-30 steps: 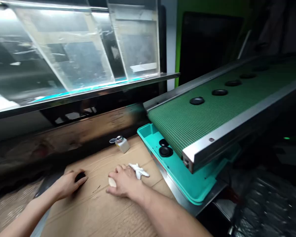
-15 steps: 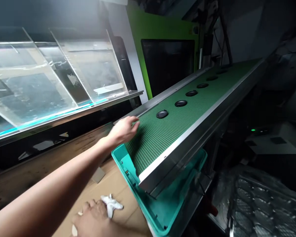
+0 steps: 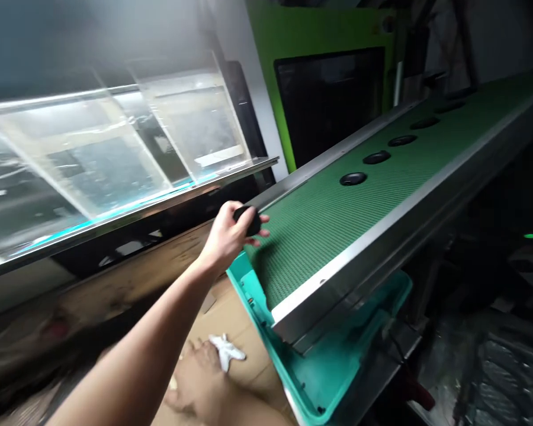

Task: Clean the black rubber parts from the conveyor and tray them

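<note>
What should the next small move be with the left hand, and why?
Probably lower the black disc in the left hand onto the green conveyor belt, in line with the nearest belt disc. The hand is already at the belt's near end, and the discs on the belt form a regular row that stops short of it.

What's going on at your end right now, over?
Left hand gripping black disc at the green conveyor belt's edge; right hand down on cardboard, beside white cloth.
</note>
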The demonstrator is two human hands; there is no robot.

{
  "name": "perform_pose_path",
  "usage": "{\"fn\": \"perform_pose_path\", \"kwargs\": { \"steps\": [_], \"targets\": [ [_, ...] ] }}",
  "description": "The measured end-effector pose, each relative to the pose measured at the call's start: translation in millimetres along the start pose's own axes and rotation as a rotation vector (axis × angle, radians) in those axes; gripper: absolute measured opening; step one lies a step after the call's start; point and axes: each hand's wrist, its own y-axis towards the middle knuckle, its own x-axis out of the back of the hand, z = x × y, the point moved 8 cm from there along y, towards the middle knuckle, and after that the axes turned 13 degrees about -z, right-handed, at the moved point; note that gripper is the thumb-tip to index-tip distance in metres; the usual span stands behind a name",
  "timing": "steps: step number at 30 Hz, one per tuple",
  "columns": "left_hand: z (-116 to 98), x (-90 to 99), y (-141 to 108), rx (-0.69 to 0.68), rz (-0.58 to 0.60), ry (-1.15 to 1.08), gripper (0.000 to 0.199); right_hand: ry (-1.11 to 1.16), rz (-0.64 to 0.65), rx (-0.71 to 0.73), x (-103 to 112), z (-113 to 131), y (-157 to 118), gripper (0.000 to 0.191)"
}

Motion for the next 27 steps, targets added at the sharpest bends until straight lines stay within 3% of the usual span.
{"fn": "perform_pose_path", "kwargs": {
  "steps": [2, 4, 6, 8, 10, 13, 16, 19, 23, 27],
  "targets": [
    [26.8, 89.4, -45.4, 0.092, -0.196, -0.094, 0.038, -0.040, 0.061, -0.024, 6.0, -0.2, -4.1, 0.039],
    [72.6, 175.5, -98.2, 0.246, -0.421, -0.218, 0.034, -0.059, 0.017, -0.083, 18.9, -3.8, -3.3, 0.032],
    [129.2, 236.4, -152.2, 0.455, -0.576, -0.321, 0.042, -0.022, -0.117, -0.198, 35.2, -11.3, -1.1, 0.028],
    [177.9, 271.9, -197.0, 0.589, -0.726, -0.446, 0.038, 0.082, -0.272, -0.302, 47.2, -17.3, -0.6, 0.033],
    [211.1, 281.6, -222.8, 0.627, -0.814, -0.635, 0.033, 0.199, -0.379, -0.334, 49.9, -15.7, -1.3, 0.037],
    [232.0, 267.2, -229.1, 0.617, -0.763, -0.923, 0.035, 0.284, -0.399, -0.309, 36.2, 0.6, -6.0, 0.036],
    [234.7, 246.4, -225.3, 0.666, -0.591, -1.088, 0.039, 0.228, -0.339, -0.276, 14.8, 24.3, -16.6, 0.034],
    [233.7, 240.5, -228.3, 0.673, -0.517, -1.146, 0.045, 0.128, -0.290, -0.152, 2.4, 49.1, -21.9, 0.036],
    [232.3, 234.4, -233.9, 0.692, -0.484, -1.199, 0.043, 0.015, -0.296, -0.105, 3.4, 53.6, -15.3, 0.040],
    [232.2, 235.6, -232.1, 0.681, -0.529, -1.218, 0.043, -0.002, -0.277, -0.041, 4.6, 53.4, -11.2, 0.041]
  ]
}}
